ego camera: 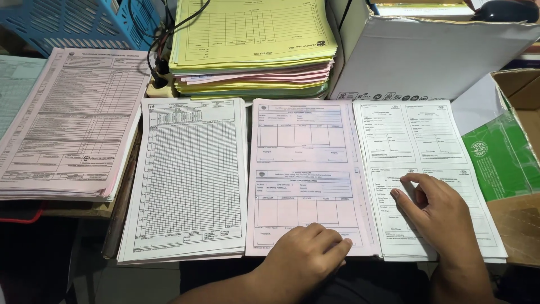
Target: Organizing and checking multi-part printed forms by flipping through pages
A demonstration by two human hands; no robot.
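Three stacks of printed forms lie side by side in front of me. My left hand rests knuckles-up with curled fingers on the lower edge of the middle pale pink form stack. My right hand lies on the lower half of the right white form stack, its thumb and forefinger bent and apart, touching the top sheet. Neither hand grips a sheet that I can see. A white gridded form stack sits to the left, untouched.
A thick pink form pile lies at far left. A tall pile of yellow and pink sheets stands behind, beside black cables and a white box. A brown cardboard box with green packets is at right, a blue basket top left.
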